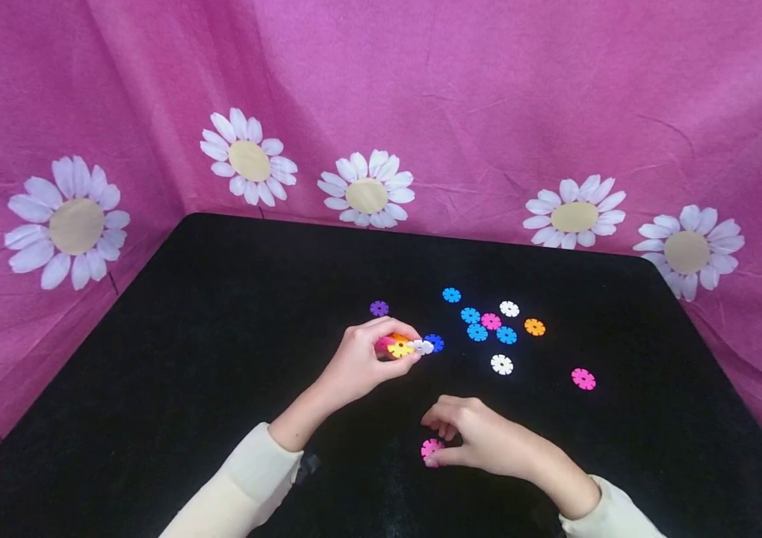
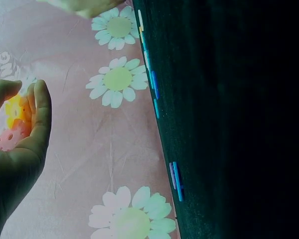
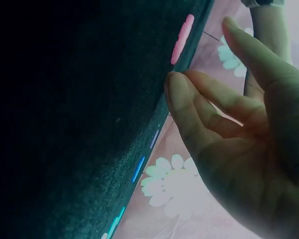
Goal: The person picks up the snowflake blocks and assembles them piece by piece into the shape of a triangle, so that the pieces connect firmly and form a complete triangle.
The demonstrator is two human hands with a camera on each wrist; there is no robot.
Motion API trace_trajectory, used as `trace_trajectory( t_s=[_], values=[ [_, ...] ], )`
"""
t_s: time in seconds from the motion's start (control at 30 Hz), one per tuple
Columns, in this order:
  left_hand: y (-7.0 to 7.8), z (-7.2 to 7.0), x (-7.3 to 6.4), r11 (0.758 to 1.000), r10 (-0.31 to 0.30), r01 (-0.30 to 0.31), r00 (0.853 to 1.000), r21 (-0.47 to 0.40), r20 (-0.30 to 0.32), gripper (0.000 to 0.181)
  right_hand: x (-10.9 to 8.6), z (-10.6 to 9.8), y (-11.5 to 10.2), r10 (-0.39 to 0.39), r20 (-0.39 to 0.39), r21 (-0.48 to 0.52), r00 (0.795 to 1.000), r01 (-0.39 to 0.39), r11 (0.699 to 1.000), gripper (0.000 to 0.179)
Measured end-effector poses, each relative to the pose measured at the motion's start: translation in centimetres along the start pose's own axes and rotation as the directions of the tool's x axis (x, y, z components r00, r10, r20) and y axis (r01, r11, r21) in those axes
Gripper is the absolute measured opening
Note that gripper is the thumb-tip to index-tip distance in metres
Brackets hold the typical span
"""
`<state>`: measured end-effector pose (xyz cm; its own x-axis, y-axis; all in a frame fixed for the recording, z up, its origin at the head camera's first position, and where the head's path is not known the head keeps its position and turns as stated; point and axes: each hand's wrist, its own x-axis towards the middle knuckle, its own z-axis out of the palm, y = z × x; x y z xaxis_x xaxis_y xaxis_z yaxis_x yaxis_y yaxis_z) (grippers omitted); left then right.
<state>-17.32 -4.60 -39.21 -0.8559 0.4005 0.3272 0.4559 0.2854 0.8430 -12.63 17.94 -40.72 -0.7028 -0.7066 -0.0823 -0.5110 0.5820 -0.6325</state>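
My left hand [image 1: 361, 359] pinches a short chain of notched plastic discs above the table. The chain shows a pink disc [image 2: 14, 137], a yellow-orange disc [image 1: 400, 347] and a white disc [image 1: 421, 347] at its fingertip end. Just beyond, a dark blue disc [image 1: 435, 343] lies on the black table. My right hand [image 1: 485, 437] is low over the near part of the table, its fingers loosely bent. A pink disc [image 3: 183, 40] lies flat beside its fingertips, and I see nothing held there. In the head view the right thumb overlaps this disc's edge.
Several loose discs lie right of centre: light blue [image 1: 477, 332], pink [image 1: 491, 321], white [image 1: 502, 365] and orange [image 1: 535, 327]. Another pink disc [image 1: 583, 379] is farther right, and a purple disc [image 1: 379, 308] sits behind my left hand. A pink daisy-print cloth [image 1: 475, 112] surrounds the black table [image 1: 186, 336].
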Motion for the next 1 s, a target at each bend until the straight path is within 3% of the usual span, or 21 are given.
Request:
trace_trajectory(
  t_s=[0.1, 0.2, 0.3, 0.47, 0.57, 0.67, 0.73, 0.87, 1.0],
  values=[
    [0.1, -0.1, 0.0, 1.0, -0.013, 0.012, 1.0, -0.014, -0.004, 0.024, -0.1, 0.4, 0.6, -0.084, 0.034, -0.072, 0.996, 0.087, 0.994, 0.039],
    [0.1, -0.2, 0.0, 0.999, -0.025, 0.025, 1.0, -0.021, -0.002, 0.023, 0.2, 1.3, 2.7, -0.21, 0.037, -0.173, 0.977, 0.213, 0.961, 0.032],
    [0.1, -0.2, 0.0, 0.999, -0.031, 0.031, 1.0, -0.028, 0.001, 0.023, 0.3, 1.5, 2.8, -0.225, 0.031, -0.194, 0.974, 0.227, 0.955, 0.022],
    [0.1, -0.2, 0.0, 0.999, -0.03, 0.03, 1.0, -0.039, 0.003, 0.023, 0.1, 0.5, 0.4, -0.084, 0.049, -0.018, 0.995, 0.085, 0.996, 0.012],
    [0.1, -0.2, 0.0, 0.998, -0.036, 0.036, 0.999, -0.049, 0.008, 0.023, -0.1, 0.0, 0.2, 0.017, 0.045, 0.127, 0.999, -0.023, 0.992, 0.012],
    [0.1, -0.1, 0.0, 0.998, -0.045, 0.045, 0.999, -0.045, 0.009, 0.023, -0.2, -0.6, 0.5, 0.126, -0.027, 0.279, 0.992, -0.114, 0.953, 0.019],
    [0.0, -0.1, -0.1, 0.998, -0.044, 0.045, 0.999, -0.041, 0.007, 0.023, -0.1, -1.0, 0.8, 0.196, -0.111, 0.385, 0.974, -0.14, 0.912, 0.023],
    [-0.1, 0.0, 0.0, 0.999, -0.036, 0.036, 0.999, -0.033, 0.003, 0.023, 0.0, -1.6, 1.4, 0.27, -0.294, 0.548, 0.917, -0.07, 0.833, 0.027],
    [-0.2, 0.1, 0.1, 0.999, -0.03, 0.03, 1.0, -0.027, 0.009, 0.023, 0.2, -1.7, 1.4, 0.277, -0.376, 0.613, 0.884, 0.013, 0.79, 0.027]
  ],
)
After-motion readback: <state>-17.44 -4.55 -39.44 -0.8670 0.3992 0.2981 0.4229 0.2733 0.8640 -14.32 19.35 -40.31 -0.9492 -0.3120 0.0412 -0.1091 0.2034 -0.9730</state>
